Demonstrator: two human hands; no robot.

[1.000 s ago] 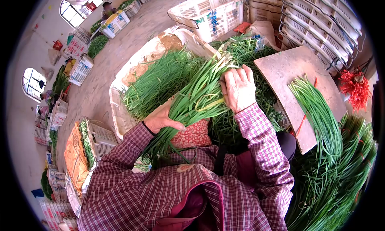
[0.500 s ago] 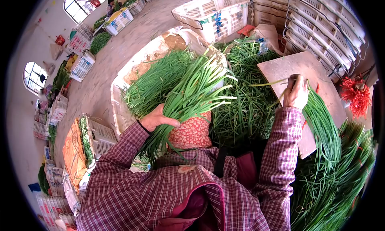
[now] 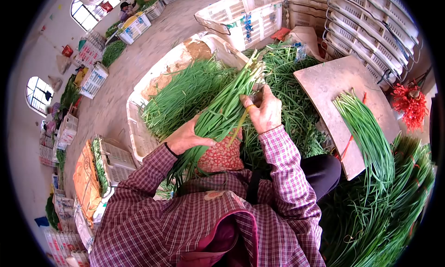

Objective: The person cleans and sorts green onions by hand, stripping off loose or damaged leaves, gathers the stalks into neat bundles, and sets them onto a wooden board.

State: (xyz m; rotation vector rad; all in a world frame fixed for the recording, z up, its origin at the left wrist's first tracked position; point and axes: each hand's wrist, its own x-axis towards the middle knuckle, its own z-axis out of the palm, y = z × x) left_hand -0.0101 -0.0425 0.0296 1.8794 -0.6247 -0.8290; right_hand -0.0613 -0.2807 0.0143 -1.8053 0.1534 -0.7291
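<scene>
My left hand (image 3: 187, 136) is wrapped round the lower part of a bunch of long green stalks (image 3: 225, 104), whose pale ends point up and right. Beside those pale ends, my right hand (image 3: 263, 110) pinches a yellowish leaf (image 3: 241, 123) that hangs down from the fingers. Behind the bunch, more green stalks (image 3: 185, 93) lie in a white crate (image 3: 134, 123). On a board (image 3: 320, 81) to the right rests a separate bundle of stalks (image 3: 364, 128), with red ties partly under it.
Loose greens (image 3: 289, 109) are heaped between crate and board. A large pile of tied bundles (image 3: 380, 220) lies at lower right. Red ties (image 3: 410, 104) hang near stacked crates (image 3: 366, 30). Another white crate (image 3: 245, 21) stands ahead. A person (image 3: 125, 9) is at the far upper left.
My right hand has come back from over the board to the held bunch, now with a yellowish leaf in its fingers. My left hand still holds the bunch.
</scene>
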